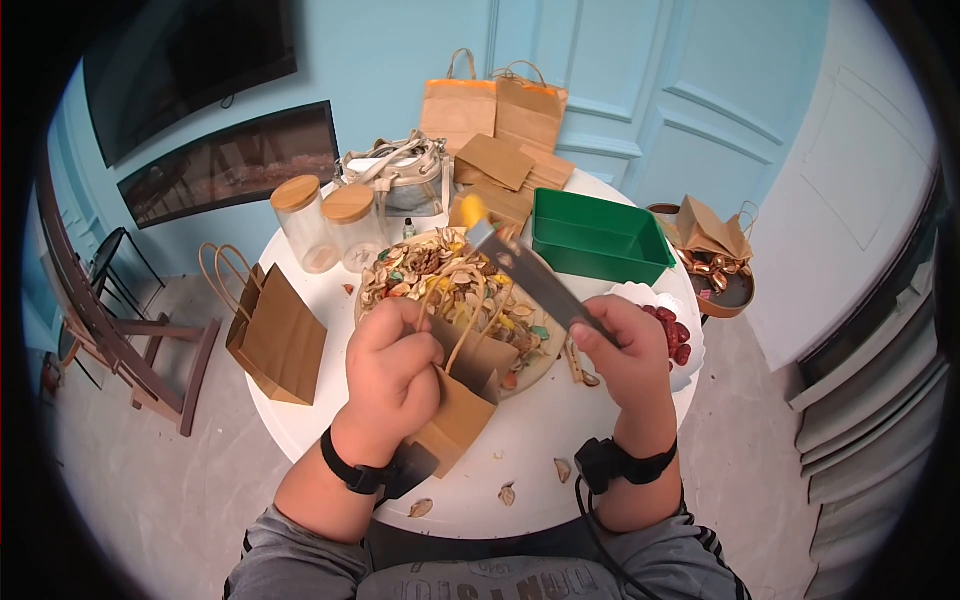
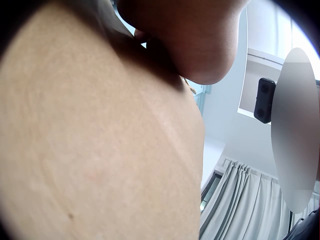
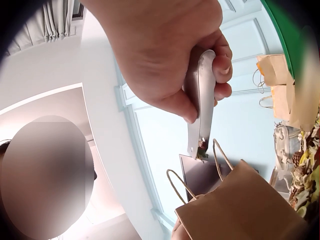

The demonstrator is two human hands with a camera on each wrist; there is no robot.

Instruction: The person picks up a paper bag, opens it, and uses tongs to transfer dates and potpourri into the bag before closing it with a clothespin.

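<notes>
My left hand [image 1: 392, 365] grips a small brown paper bag [image 1: 455, 425] near its top edge and twisted handles, tilting it over the table's near side. In my right hand [image 1: 632, 345] is a pair of metal tongs [image 1: 545, 285], its tips reaching up and left above the pile. Bits of dried material [image 3: 202, 149] sit between the tong tips in the right wrist view, above the bag's opening. Behind the bag, a wide round tray [image 1: 545, 372] holds a heap of dried petals and pinecones [image 1: 425, 265]. Skin fills most of the left wrist view.
Another brown paper bag [image 1: 280, 335] stands at the left. Glass jars with wooden lids [image 1: 350, 228], a handbag [image 1: 400, 175] and a green bin [image 1: 595, 240] stand farther back. A white scalloped plate [image 1: 690, 375] of red fruit lies right. Loose petals [image 1: 507, 494] lie near the front edge.
</notes>
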